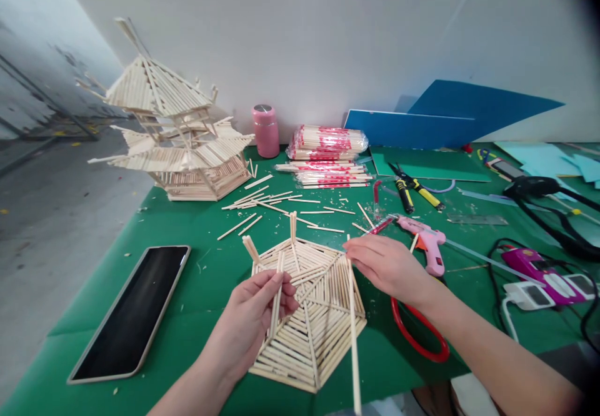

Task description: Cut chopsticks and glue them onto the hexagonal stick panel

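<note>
My left hand (261, 307) is closed, pinching short wooden sticks (281, 262) upright between thumb and fingers. It hovers over a polygonal panel (307, 341) of pale sticks laid in a web pattern, with upright stick bundles (250, 248) at its far corners. My right hand (382, 265) pinches the upper end of a long wooden chopstick (354, 341). That chopstick runs toward me along the panel's right edge; I cannot tell whether it touches the panel. A pink glue gun (429, 241) lies just beyond my right hand, and a red loop handle (419, 335) shows partly beneath my right forearm.
A stick-built pavilion (182, 160) stands at the back left, a phone (131, 313) lies nearer. Behind are loose sticks (262, 197), wrapped chopsticks (328, 144), a pink flask (265, 132) and yellow-black pliers (415, 188). A purple power strip (539, 272) with cables lies right.
</note>
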Tool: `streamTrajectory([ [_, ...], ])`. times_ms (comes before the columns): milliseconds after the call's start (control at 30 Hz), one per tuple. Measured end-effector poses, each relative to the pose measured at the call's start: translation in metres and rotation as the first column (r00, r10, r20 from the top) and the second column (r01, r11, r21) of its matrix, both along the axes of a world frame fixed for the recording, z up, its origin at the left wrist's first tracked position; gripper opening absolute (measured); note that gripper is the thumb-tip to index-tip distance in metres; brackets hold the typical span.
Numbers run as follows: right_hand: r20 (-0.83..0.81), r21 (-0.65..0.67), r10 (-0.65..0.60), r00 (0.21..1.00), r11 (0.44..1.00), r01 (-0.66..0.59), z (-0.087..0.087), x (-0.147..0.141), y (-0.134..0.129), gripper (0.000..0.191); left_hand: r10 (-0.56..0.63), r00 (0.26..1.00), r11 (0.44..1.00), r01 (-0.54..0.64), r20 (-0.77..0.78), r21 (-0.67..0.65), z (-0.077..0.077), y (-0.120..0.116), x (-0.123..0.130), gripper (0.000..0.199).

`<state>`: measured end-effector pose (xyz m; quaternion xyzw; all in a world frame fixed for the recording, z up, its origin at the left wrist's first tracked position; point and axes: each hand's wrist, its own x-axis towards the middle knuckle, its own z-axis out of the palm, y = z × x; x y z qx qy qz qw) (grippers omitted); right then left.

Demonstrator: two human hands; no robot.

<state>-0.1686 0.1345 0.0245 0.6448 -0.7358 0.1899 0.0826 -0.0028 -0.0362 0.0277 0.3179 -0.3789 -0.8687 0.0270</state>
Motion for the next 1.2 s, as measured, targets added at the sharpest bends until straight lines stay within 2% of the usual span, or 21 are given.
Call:
streamTrajectory([
  [100,0.028,-0.197,0.058,0.998,0.979,-0.052,0.004,0.017,0.001,0.015,-0.041,0.999,0.999,0.041,-0.011,0.032,-0.002,0.009,-0.010,0.010],
  [200,0.015,-0.293,0.147,0.989,0.946,-0.136,0.001,0.037,-0.008,0.018,-0.027,0.997,0.994,0.035,-0.078,0.103,-0.002,0.020,-0.023,0.009],
  [300,0.043,-0.312,0.167,0.985,0.939,-0.146,-0.007,0.048,-0.020,0.018,0.077,0.989,0.988,-0.059,-0.124,0.145,-0.003,0.029,-0.030,0.005],
  [400,0.069,-0.271,0.157,0.985,0.953,-0.133,-0.014,0.051,-0.025,0.019,0.146,0.980,0.981,-0.125,-0.137,0.151,-0.004,0.034,-0.033,0.002],
  [500,0.115,-0.224,0.114,0.987,0.971,-0.086,-0.014,0.052,-0.026,0.024,0.180,0.973,0.978,-0.160,-0.148,0.136,-0.005,0.035,-0.035,0.002],
  [567,0.198,-0.244,0.082,0.977,0.969,-0.031,-0.012,0.053,-0.026,0.026,0.181,0.970,0.981,-0.166,-0.164,0.099,-0.004,0.036,-0.037,0.003],
  [600,0.271,-0.276,0.042,0.962,0.960,0.036,-0.011,0.054,-0.026,0.026,0.164,0.972,0.985,-0.154,-0.170,0.071,-0.003,0.036,-0.038,0.005],
  [667,0.469,-0.312,-0.079,0.880,0.917,0.249,-0.008,0.055,-0.028,0.024,0.106,0.980,0.994,-0.109,-0.170,-0.012,-0.002,0.036,-0.039,0.009],
  [733,0.663,-0.251,-0.168,0.730,0.869,0.427,-0.005,0.055,-0.032,0.017,0.036,0.987,0.991,-0.055,-0.159,-0.119,-0.001,0.037,-0.038,0.013],
  [833,0.824,-0.143,-0.139,0.550,0.888,0.438,-0.004,0.056,-0.037,0.015,-0.052,0.988,0.966,0.013,-0.145,-0.257,0.000,0.037,-0.033,0.016],
  [900,0.871,-0.143,-0.097,0.482,0.887,0.439,-0.005,0.056,-0.039,0.018,-0.100,0.988,0.949,0.060,-0.116,-0.310,0.002,0.037,-0.030,0.017],
  [1000,0.892,-0.154,-0.080,0.446,0.872,0.465,-0.006,0.055,-0.038,0.016,-0.157,0.987,0.932,0.136,-0.037,-0.336,0.008,0.036,-0.027,0.018],
  [1200,0.891,-0.132,-0.084,0.446,0.892,0.432,-0.002,0.054,-0.033,0.017,-0.212,0.977,0.898,0.208,0.034,-0.389,0.016,0.033,-0.026,0.019],
])
